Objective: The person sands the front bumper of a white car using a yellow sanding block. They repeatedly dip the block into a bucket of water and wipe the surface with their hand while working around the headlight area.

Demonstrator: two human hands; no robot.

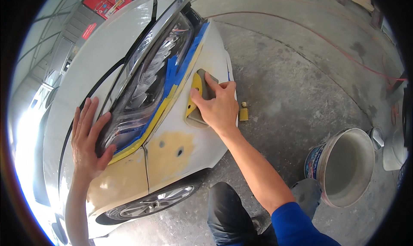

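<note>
My right hand [220, 108] grips a yellow sanding block [195, 91] with grey-brown sandpaper wrapped round it, held against the pale front bumper [211, 149] of a car. Fingers spread, my left hand [88, 138] lies flat at the near end of the headlight [148, 80] and on the panel beside it. Blue tape [172, 71] and yellow tape [148, 132] run along the headlight's bumper-side edge. Below the block, a tan patch [170, 153] with two dark spots shows on the bumper. The block's underside is hidden.
A large bucket [366, 181] stands on the concrete floor to the right, cloudy grey inside. A small yellow block [244, 114] lies beyond the bumper. A red hose [309, 33] curves across the floor. The car's wheel [155, 203] is near my knees.
</note>
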